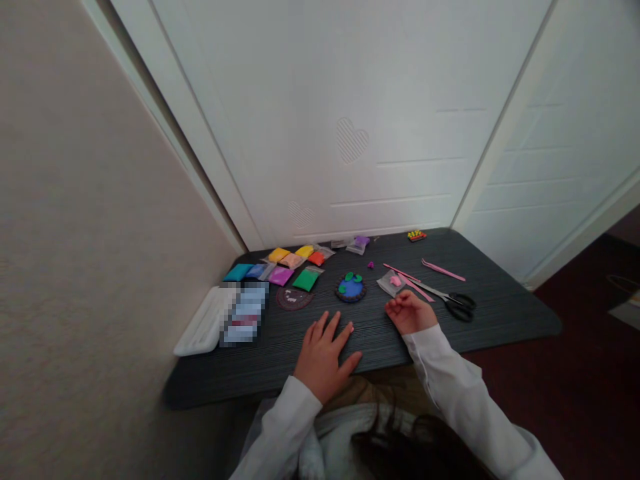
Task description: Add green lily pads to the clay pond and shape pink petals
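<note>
My left hand (324,358) lies palm down on the dark table, fingers spread. A tiny pink piece of clay (352,328) shows at its index fingertip. Curled above the table, my right hand (411,313) has its fingers bent together; anything inside is hidden. Just beyond it is an opened clear bag with pink clay (395,281). Between and beyond the hands sits a round clay pond (351,288), blue with green leaf shapes and a dark brown rim.
Scissors (457,305), a pink strip tool (417,289), a thin pink stick (400,271) and pink tweezers (444,270) lie right. Colored clay packets, including a green one (307,279), lie left behind a brown disc (294,299). A white tray (203,323) stands far left.
</note>
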A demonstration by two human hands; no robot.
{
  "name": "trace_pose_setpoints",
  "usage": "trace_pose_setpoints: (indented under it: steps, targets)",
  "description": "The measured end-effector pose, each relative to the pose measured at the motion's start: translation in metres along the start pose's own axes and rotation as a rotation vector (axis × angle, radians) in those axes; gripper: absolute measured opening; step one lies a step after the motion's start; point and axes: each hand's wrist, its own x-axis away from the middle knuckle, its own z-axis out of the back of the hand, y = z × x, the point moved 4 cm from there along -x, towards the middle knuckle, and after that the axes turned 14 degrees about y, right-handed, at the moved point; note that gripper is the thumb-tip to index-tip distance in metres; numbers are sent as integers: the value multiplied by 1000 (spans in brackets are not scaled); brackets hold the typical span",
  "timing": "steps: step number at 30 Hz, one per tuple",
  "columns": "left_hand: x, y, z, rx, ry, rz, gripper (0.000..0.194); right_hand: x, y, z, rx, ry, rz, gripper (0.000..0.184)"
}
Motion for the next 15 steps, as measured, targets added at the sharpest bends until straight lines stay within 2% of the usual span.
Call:
trace_pose_setpoints:
  steps: [3,8,12,15]
  targets:
    - [1,2,0,37,-30,-78,47,0,0,0,0,-3,6,13]
    - [0,1,2,-2,-22,-19,51,0,0,1,-3,-7,9,14]
    - [1,6,1,48,-56,-128,54,-1,1,1,1,-16,6,14]
    - [0,1,2,4,-25,-47,55,-1,1,1,0,-17,7,14]
